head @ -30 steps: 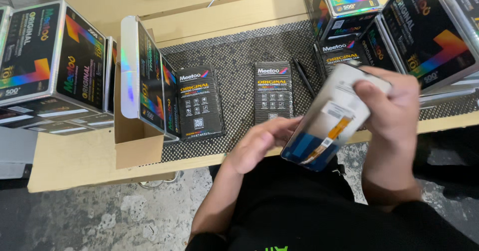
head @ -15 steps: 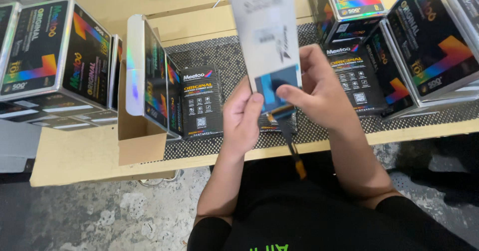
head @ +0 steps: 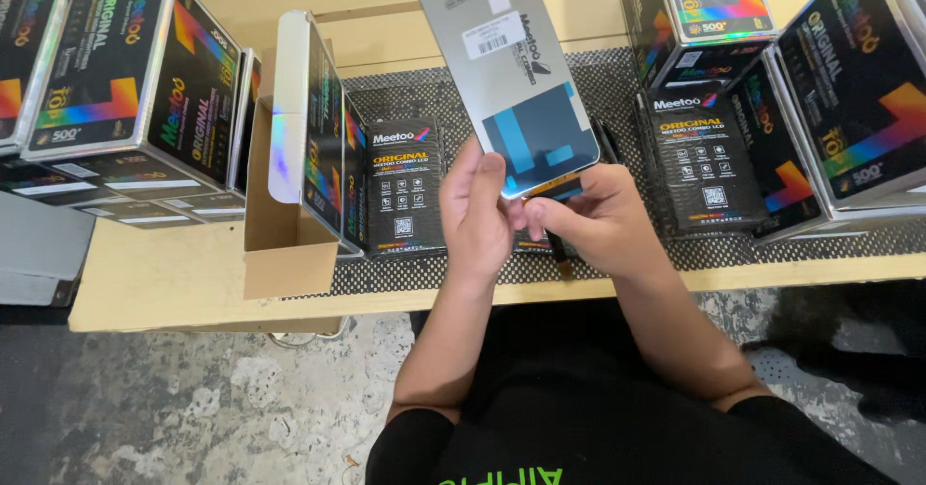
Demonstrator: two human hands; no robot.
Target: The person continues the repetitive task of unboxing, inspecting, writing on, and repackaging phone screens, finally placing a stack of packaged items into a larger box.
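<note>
— Since half a second ago, what has shifted?
— Both hands have slid a little lower on the grey phone screen panel (head: 508,70), so more of its back stands clear above them; a second ago the panel lay tilted low near the person's chest, and now it stands raised over the black mesh mat (head: 617,85)

— How do the hands hold it?
— At its lower edge; the left hand (head: 480,217) is closed on the lower left corner, thumb on the near face; the right hand (head: 593,217) pinches the lower right corner, fingers curled narrow; a thin dark flex strip (head: 557,250) hangs just beneath the panel, between the two hands

— What shows on the panel itself?
— A white sticker near the top, a dark blue patch with lighter blue pieces near the bottom; the panel leans slightly to the left

— And around it?
— Left of the panel, a slim black carton (head: 405,188) lies flat on the mat; further left, an open cardboard box (head: 289,234) holds more cartons upright; beyond that box, larger black boxes (head: 125,70) with rainbow marks are stacked; right of the panel, another black carton (head: 704,162) lies on the mat, with more large boxes (head: 854,90) beside it; everything rests on a pale wooden bench (head: 174,282)
</note>
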